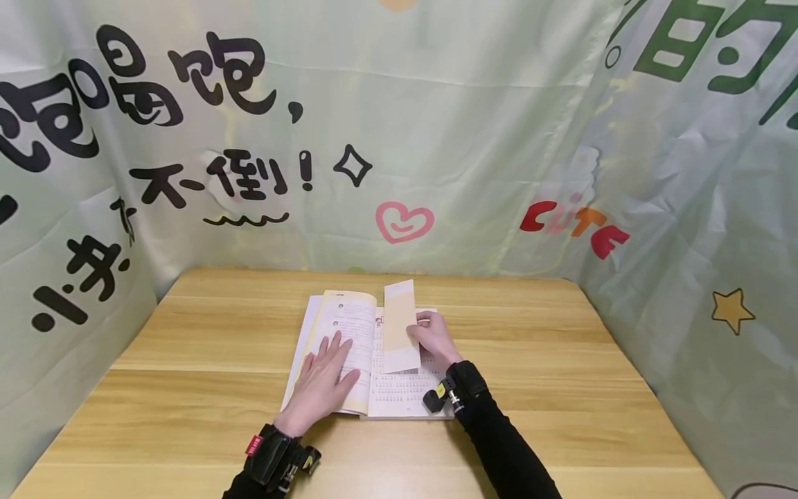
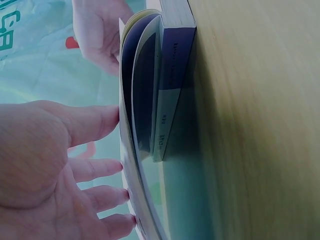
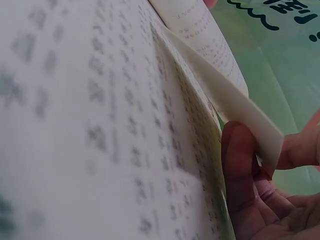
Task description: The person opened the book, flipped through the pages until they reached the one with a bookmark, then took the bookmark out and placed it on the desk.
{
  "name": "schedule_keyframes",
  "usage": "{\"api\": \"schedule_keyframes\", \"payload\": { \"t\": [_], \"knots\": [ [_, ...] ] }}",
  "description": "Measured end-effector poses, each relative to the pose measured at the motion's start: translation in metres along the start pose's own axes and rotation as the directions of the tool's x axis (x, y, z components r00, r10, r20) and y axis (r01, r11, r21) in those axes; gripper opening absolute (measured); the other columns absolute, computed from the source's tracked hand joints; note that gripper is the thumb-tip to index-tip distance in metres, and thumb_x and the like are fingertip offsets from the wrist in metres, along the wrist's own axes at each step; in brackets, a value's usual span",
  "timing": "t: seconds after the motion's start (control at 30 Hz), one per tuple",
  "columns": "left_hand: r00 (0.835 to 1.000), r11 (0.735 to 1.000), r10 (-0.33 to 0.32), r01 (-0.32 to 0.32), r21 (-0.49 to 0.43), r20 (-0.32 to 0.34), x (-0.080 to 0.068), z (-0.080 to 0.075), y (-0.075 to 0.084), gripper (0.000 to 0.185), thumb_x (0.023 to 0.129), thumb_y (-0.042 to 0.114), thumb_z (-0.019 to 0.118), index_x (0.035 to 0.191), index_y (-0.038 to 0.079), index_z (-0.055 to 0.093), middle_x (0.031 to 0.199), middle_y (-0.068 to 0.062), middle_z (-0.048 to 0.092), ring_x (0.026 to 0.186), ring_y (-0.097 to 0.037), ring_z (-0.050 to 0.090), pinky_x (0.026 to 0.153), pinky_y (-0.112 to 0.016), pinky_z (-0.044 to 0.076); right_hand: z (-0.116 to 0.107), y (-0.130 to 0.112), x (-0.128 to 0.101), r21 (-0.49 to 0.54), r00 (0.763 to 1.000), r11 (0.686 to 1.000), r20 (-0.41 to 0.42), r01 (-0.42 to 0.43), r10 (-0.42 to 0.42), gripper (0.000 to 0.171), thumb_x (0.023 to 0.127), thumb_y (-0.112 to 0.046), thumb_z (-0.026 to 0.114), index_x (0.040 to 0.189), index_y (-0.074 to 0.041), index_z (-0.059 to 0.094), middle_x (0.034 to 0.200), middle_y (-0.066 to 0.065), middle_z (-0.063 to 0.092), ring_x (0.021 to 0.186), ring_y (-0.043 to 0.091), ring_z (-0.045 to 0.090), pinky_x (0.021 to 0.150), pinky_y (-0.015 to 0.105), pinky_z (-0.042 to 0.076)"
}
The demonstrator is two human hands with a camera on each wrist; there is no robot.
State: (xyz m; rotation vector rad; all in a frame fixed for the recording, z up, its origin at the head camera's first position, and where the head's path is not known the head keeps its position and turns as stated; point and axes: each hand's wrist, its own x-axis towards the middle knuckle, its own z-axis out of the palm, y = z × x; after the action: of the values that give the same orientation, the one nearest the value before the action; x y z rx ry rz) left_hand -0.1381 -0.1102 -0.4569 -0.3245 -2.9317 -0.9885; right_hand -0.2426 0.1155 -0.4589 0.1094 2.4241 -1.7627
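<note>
An open book (image 1: 399,395) with printed text lies on the wooden table (image 1: 187,388) in front of me. My left hand (image 1: 324,381) lies flat with straight fingers on the left-hand page (image 1: 349,322), pressing it down; the left wrist view shows the fingertips (image 2: 112,117) against the curved pages (image 2: 145,100). My right hand (image 1: 433,339) pinches one cream leaf (image 1: 399,329) between thumb and finger, and that leaf stands lifted above the spine. In the right wrist view my thumb (image 3: 240,170) sits under the raised leaf (image 3: 235,100), over the printed right page (image 3: 100,125).
Pale green printed cloth (image 1: 474,138) hangs behind the table and along both sides. The wooden tabletop extends bare to the left and right of the book. A black strap with a small camera sits on each wrist.
</note>
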Motion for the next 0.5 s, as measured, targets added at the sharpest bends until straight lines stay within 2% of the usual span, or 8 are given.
{"api": "schedule_keyframes", "payload": {
  "t": [0.27, 0.5],
  "knots": [
    [1.000, 1.000, 0.006, -0.006, 0.009, -0.001, 0.000, -0.001, 0.001, 0.058, 0.101, 0.025, 0.058, 0.152, 0.000, 0.041, 0.164, -0.026, 0.025, 0.153, -0.048, 0.018, 0.121, -0.072, 0.015, -0.013, 0.000, -0.002, 0.033, 1.000, 0.999, 0.009, -0.017, 0.017, 0.040, 0.091, -0.006, 0.061, 0.127, 0.009, 0.056, 0.101, 0.019, 0.068, 0.082, 0.019, 0.067, 0.068, 0.027, 0.059],
    [1.000, 1.000, 0.009, -0.009, 0.012, 0.001, 0.000, 0.000, 0.000, 0.059, 0.101, 0.025, 0.058, 0.152, 0.000, 0.041, 0.163, -0.026, 0.026, 0.153, -0.048, 0.018, 0.121, -0.072, 0.016, -0.031, 0.002, -0.001, 0.037, 1.000, 0.999, 0.006, -0.014, 0.014, 0.040, 0.091, -0.005, 0.062, 0.126, 0.011, 0.054, 0.091, 0.011, 0.067, 0.070, 0.010, 0.060, 0.060, 0.020, 0.049]
  ]
}}
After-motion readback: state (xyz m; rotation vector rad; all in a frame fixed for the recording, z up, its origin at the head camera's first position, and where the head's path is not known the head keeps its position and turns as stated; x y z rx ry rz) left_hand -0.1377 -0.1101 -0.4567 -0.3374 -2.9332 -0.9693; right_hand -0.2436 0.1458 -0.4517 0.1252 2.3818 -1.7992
